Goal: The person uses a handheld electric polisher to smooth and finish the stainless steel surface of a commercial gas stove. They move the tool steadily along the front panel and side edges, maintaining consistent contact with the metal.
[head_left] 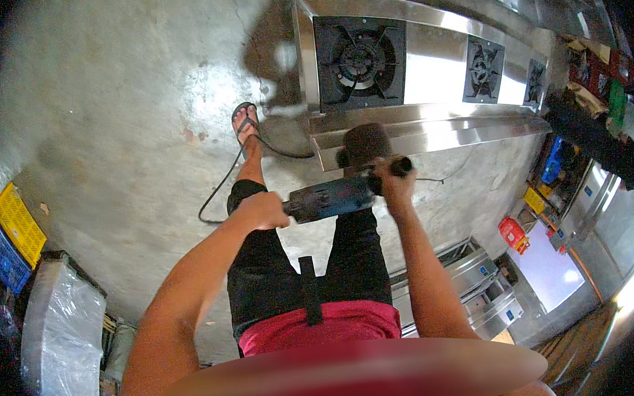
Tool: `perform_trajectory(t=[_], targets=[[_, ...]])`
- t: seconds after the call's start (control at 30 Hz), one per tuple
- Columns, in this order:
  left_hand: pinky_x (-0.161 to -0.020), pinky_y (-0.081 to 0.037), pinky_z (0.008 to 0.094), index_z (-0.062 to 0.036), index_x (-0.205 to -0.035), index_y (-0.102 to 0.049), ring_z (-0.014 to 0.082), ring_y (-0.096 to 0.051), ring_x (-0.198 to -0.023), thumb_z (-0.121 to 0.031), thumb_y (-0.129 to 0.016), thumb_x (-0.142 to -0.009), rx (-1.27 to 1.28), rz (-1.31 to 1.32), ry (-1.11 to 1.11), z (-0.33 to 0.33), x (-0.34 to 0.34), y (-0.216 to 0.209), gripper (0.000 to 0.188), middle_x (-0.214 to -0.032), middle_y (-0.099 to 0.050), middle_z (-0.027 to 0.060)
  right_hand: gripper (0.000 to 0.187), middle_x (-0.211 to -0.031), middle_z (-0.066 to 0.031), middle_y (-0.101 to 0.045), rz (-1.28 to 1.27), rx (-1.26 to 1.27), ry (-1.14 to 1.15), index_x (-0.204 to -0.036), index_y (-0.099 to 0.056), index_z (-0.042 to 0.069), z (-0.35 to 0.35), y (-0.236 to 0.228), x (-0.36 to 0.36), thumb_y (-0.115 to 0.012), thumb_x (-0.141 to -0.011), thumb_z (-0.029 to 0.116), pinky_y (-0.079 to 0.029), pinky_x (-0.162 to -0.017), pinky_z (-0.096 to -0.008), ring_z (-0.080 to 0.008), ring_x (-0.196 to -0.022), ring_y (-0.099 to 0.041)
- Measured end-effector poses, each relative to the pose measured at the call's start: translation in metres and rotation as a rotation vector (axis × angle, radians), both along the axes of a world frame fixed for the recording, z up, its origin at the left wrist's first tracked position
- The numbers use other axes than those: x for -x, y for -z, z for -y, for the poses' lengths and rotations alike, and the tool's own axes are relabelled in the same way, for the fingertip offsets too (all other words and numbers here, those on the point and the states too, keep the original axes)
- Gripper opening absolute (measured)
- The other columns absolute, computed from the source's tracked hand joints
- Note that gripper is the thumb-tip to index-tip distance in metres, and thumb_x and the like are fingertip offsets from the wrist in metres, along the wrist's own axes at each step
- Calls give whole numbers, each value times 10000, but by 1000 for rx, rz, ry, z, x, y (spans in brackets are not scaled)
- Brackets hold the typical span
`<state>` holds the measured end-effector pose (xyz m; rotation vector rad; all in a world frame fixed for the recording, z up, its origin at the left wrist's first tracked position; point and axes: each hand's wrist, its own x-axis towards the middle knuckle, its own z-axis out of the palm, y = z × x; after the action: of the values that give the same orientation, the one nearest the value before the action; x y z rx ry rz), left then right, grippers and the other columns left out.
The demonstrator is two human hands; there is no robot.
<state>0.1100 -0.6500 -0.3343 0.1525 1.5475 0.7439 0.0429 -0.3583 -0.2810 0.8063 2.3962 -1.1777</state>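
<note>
I stand over a long stainless steel gas stove (433, 59) with three black burners. Both hands hold a blue and black power polisher (332, 197). My left hand (261, 210) grips its rear body. My right hand (394, 180) is closed on the black side handle near the head. The dark round pad (364, 145) of the tool rests against the stove's shiny front edge (433, 141). A black cord (225, 183) runs from the tool across the concrete floor past my sandalled foot (245, 125).
Yellow and blue plastic crates (11, 232) and a wrapped steel piece (62, 341) lie at the left. More steel cabinets (475, 282), a red container (512, 232) and cluttered shelves (595, 98) stand at the right. The floor is bare concrete (113, 103).
</note>
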Motion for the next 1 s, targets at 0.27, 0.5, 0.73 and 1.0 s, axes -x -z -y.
perform_trajectory(t=[0.27,0.5,0.73,1.0], targets=[[-657,-538,450,51,-791,-695,373,-687,-729,-337,-735,-588,228,84,45,78,-14,-23,439,-776,-692,238,201,-662,-4,-600,33,143,65,-729,-601,28,82,2,-17,-747,-825,128,-468,-592,-310,-120,-615,-562],[-813,-547,471,22,-897,-729,383,-699,-910,-303,-665,-660,22,20,32,-39,22,1,407,-954,-710,241,240,-741,-31,-657,20,-47,7,-827,-661,12,-42,4,19,-766,-844,227,-483,-622,-353,-159,-657,-576],[-789,-555,451,10,-891,-735,373,-707,-858,-363,-684,-653,-15,36,57,-66,37,11,445,-905,-720,218,209,-730,-30,-639,-62,35,61,-801,-642,19,-69,2,29,-753,-856,187,-458,-565,-343,-140,-614,-542],[-731,-555,460,48,-845,-713,389,-702,-837,-340,-718,-624,219,68,50,53,-2,-28,447,-876,-706,248,220,-714,-27,-620,6,74,-85,-730,-612,-5,50,2,-18,-723,-863,131,-462,-635,-329,-146,-666,-554]])
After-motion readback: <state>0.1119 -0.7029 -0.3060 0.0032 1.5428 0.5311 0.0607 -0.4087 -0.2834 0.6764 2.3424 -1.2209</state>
